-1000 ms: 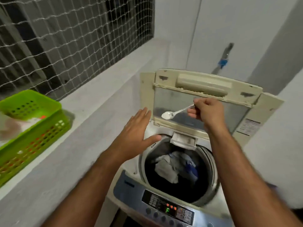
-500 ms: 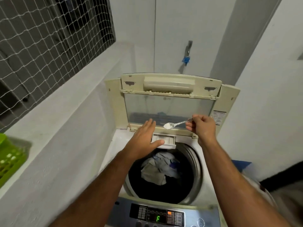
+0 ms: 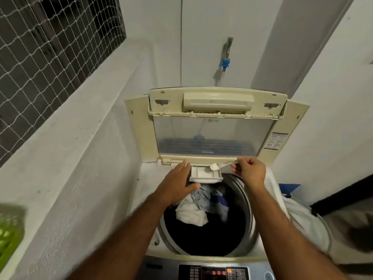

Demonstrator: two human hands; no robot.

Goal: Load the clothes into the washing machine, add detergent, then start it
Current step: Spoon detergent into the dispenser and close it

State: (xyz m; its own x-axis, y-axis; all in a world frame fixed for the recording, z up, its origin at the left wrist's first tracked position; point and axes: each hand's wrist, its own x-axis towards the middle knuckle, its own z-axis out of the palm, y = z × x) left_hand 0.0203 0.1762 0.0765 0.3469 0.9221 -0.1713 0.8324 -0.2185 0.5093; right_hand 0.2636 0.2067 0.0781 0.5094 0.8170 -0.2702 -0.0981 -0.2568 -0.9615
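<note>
The top-loading washing machine (image 3: 238,197) stands below me with its cream lid (image 3: 217,122) folded upright. White, light blue and dark clothes (image 3: 201,207) lie in the drum. A small white detergent drawer (image 3: 203,174) is pulled out over the drum's far rim. My right hand (image 3: 250,169) pinches a white plastic spoon (image 3: 217,166) heaped with white powder, its bowl right above the drawer. My left hand (image 3: 177,182) rests flat against the drawer's left side, fingers spread, thumb under its front edge.
A lit control panel (image 3: 216,272) runs along the machine's near edge. A concrete ledge (image 3: 66,150) with netting above lines the left, with a green basket (image 3: 10,239) on it. A wall tap (image 3: 226,61) sits behind the lid. White fabric (image 3: 298,217) lies to the right.
The view swung right and down onto the machine. My right hand lowered the spoon to just over the drawer. My left hand settled against the drawer's left side.
</note>
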